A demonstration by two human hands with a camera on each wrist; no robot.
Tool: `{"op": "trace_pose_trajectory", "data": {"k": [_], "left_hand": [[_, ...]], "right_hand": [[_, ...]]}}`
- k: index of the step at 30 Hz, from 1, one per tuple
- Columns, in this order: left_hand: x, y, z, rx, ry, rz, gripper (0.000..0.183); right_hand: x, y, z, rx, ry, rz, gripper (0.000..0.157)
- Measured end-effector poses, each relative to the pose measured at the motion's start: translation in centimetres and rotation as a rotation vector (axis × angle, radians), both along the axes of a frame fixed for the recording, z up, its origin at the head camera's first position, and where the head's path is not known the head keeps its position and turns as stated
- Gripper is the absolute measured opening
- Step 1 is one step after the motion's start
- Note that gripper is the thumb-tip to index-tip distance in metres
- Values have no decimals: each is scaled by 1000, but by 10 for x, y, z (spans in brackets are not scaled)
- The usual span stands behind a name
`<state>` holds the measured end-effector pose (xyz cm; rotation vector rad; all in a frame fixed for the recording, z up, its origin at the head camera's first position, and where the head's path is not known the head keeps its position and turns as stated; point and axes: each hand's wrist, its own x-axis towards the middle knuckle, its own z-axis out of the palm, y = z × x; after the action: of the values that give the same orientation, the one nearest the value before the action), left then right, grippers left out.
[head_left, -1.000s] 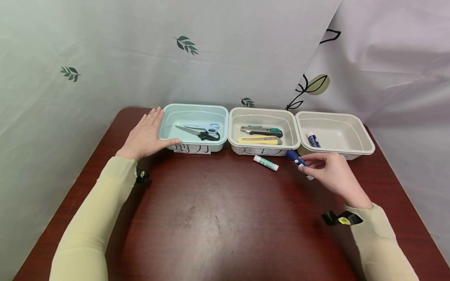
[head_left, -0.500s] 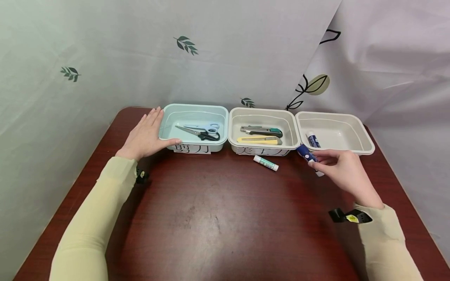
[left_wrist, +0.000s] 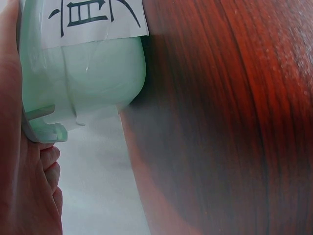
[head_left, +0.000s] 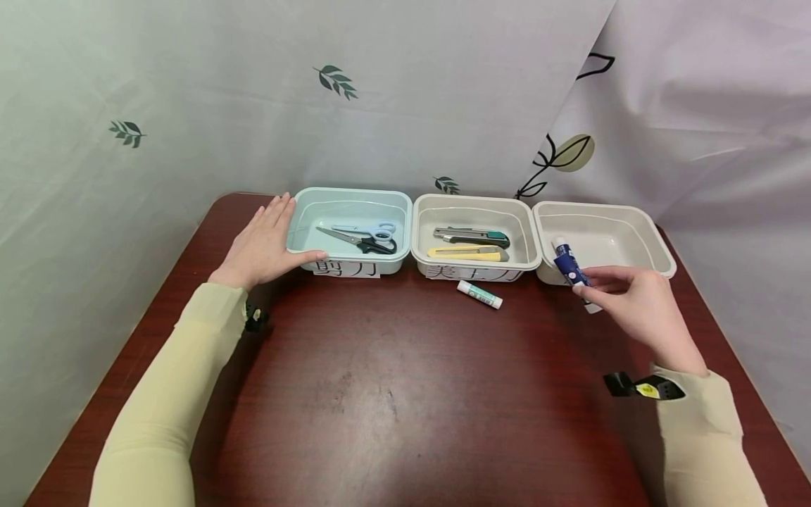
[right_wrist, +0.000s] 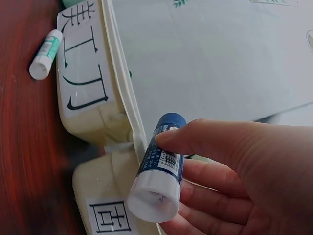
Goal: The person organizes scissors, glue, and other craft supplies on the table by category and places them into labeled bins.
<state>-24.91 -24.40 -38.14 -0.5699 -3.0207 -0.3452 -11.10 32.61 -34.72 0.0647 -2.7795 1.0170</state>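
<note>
My right hand (head_left: 641, 304) pinches a blue glue stick (head_left: 572, 270) with a white base between thumb and fingers, over the front rim of the right beige bin (head_left: 640, 243). In the right wrist view the glue stick (right_wrist: 159, 171) is tilted, its hollow white end toward the camera. Inside that bin a second blue glue stick (head_left: 560, 243) lies partly hidden behind the held one. My left hand (head_left: 261, 243) rests with straight fingers along the left rim of the light blue bin (head_left: 355, 197), thumb on its front rim.
Black-handled scissors (head_left: 367, 244) and light blue scissors (head_left: 383, 230) lie in the blue bin. The middle beige bin (head_left: 469, 202) holds a yellow cutter (head_left: 465, 253) and a green-and-black cutter (head_left: 481, 237). A white-and-green glue stick (head_left: 479, 294) lies on the table before it.
My right hand has moved right with the blue glue stick, from in front of the gap between the beige bins to over the right bin's front rim. The left hand has stayed put.
</note>
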Motion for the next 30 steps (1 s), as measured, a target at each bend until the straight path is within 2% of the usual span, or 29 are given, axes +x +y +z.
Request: {"op": "trace_pose_trajectory", "data": {"k": [17, 30], "left_hand": [[-1, 0, 0, -9, -9, 1, 120], [-1, 1, 1, -7, -7, -4, 120]], "right_hand": [[-1, 25, 0, 54, 3, -98, 37], [-12, 44, 8, 70, -20, -170, 44]]}}
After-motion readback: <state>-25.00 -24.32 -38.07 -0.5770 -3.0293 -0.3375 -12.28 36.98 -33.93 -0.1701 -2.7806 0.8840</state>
